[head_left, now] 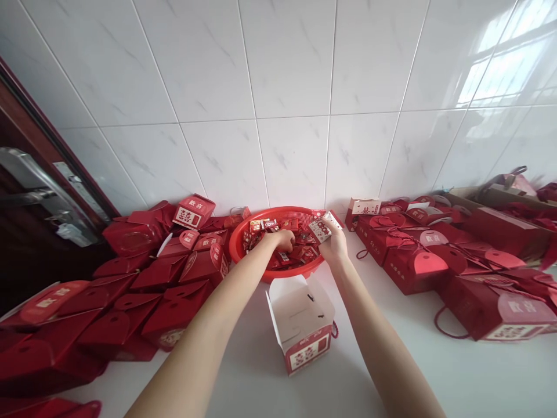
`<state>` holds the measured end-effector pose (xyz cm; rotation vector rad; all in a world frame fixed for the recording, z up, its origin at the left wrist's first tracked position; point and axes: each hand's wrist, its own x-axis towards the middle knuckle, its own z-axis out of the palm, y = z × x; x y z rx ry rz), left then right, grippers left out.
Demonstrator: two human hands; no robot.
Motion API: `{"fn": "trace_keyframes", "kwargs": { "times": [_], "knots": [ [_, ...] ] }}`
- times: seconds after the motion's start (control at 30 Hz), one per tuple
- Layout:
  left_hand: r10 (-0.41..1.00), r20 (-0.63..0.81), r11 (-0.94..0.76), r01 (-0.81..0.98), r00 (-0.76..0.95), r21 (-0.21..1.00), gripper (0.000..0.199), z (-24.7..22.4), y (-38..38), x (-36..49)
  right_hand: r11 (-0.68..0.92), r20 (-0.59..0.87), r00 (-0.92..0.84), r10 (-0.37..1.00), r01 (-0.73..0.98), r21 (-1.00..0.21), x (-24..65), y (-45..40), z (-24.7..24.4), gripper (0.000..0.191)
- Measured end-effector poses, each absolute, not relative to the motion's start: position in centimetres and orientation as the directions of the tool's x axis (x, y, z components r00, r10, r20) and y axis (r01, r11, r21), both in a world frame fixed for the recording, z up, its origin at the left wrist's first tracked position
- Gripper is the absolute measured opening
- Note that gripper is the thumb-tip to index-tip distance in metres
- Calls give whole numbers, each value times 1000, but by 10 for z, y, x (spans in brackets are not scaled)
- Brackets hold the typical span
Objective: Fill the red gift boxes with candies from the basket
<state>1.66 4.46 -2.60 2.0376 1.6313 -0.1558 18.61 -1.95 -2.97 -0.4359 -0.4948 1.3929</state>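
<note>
A round red plastic basket [278, 275] full of small red wrapped candies [285, 259] stands near the wall. My left hand [284, 239] reaches into it, fingers curled down among the candies; what they pinch, if anything, is hidden. At the basket's right edge, my right hand [335, 244] grips a small white-and-red patterned carton [322, 227] tilted over the rim. Between my forearms, in front of the basket, sits an open red gift box [310, 350] with its white inside facing up and a red cord at its right side.
Many closed red gift boxes [174, 273] are packed together on the left of the white table [256, 377]. More red boxes [413, 267] with cords stand on the right. White tiles [291, 157] line the back wall, and a dark door [26, 197] with a metal handle is at left.
</note>
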Motion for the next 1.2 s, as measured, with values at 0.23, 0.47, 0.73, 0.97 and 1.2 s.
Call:
{"fn": "trace_keyframes", "kwargs": {
  "times": [0.23,0.47,0.73,0.97,1.2],
  "knots": [
    [826,-473,-133,921,307,366,26,-21,39,21,134,88,101,991,-807,-575,185,-18,-31,15],
    [832,-327,-142,742,448,656,20,-10,28,26,133,88,100,991,-807,-576,185,-18,-31,17],
    [885,147,-303,308,441,902,46,12,6,13,135,83,106,991,-808,-573,185,-19,-27,12],
    [845,435,-505,193,312,841,46,3,-9,19,132,98,90,991,-769,-626,179,-29,-21,13],
    [764,567,-640,242,308,730,30,0,-12,26,113,125,41,991,-746,-656,180,-33,-19,16]
  ]
}}
